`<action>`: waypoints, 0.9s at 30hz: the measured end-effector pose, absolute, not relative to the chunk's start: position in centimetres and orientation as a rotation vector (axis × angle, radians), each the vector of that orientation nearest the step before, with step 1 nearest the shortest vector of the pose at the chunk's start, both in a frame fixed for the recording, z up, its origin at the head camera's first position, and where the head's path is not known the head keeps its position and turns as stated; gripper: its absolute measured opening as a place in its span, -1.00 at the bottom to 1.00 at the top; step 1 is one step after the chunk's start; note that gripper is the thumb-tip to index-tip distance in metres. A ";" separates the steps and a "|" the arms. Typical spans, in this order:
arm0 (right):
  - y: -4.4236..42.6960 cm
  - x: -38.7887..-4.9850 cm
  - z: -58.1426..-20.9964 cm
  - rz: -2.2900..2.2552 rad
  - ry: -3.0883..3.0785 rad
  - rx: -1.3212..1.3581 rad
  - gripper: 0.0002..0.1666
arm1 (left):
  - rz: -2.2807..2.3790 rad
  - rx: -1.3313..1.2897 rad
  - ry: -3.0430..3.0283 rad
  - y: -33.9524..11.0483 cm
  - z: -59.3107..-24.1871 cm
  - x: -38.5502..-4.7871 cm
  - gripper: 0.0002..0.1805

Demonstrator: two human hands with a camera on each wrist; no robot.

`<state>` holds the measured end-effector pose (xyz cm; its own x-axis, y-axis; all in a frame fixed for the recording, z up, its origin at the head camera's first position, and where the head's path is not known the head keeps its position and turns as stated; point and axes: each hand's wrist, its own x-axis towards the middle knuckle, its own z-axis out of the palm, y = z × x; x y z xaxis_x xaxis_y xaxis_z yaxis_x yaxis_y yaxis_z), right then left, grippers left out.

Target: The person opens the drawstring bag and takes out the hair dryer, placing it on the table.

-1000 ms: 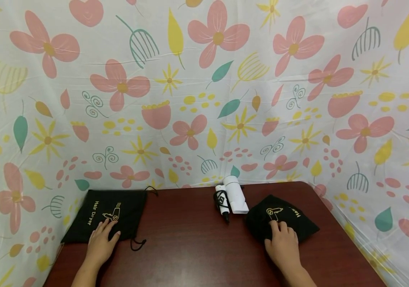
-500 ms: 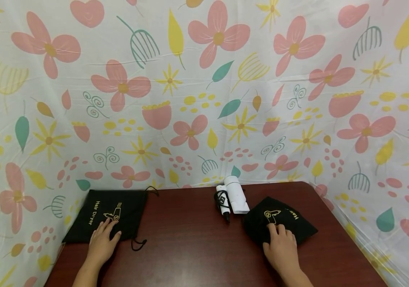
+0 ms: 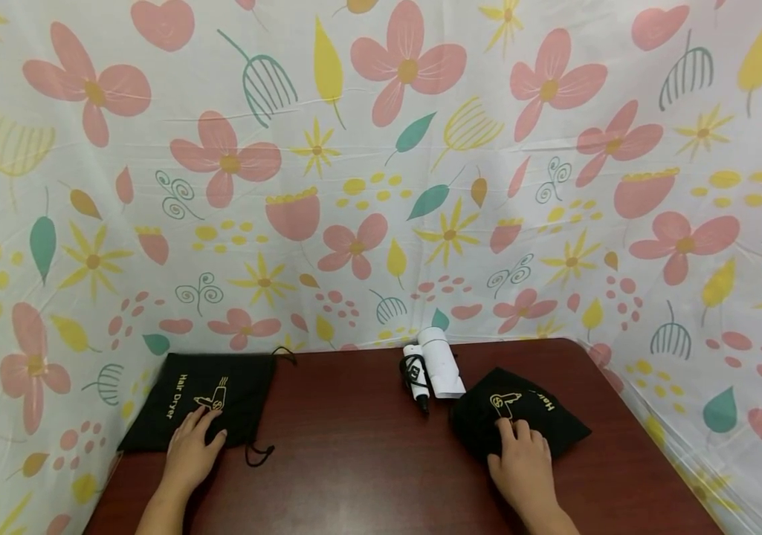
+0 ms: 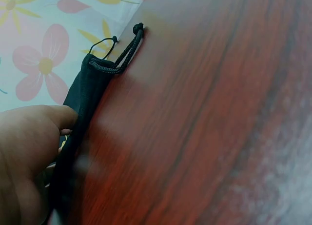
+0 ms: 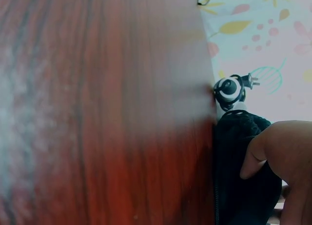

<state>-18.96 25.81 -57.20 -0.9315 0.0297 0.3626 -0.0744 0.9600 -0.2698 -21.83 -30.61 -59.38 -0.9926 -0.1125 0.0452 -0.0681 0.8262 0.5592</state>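
Observation:
A flat black drawstring pouch (image 3: 220,371) printed "Hair Dryer" lies at the table's left. My left hand (image 3: 193,449) rests on its near part with fingers extended, the thumb by its edge in the left wrist view. Toward the right side is a second black drawstring pouch (image 3: 534,412), fuller and rounded at its left end. My right hand (image 3: 524,464) holds its near side, fingers bent over the top; the thumb (image 5: 254,159) presses its side in the right wrist view. Whatever is inside the pouches is hidden.
A white folding hair dryer (image 3: 438,364), its black cord (image 3: 412,369) wound around the handle, lies at the back edge between the pouches. The dark red-brown table (image 3: 340,461) meets a flower-printed curtain (image 3: 354,186) behind and at both sides.
My right hand and the fuller pouch have shifted slightly left and toward me. The left hand, flat pouch and hair dryer keep their places.

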 end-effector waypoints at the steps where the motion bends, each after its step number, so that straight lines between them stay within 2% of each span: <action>1: 25.8 -18.9 -57.2 0.395 -2.734 0.034 -0.45 | -0.886 0.144 -2.918 -30.6 -59.4 -21.8 -0.46; 27: 25.5 -18.7 -57.4 0.390 -2.748 0.046 -0.44 | -0.924 0.253 -2.823 -29.3 -58.7 -21.9 -0.51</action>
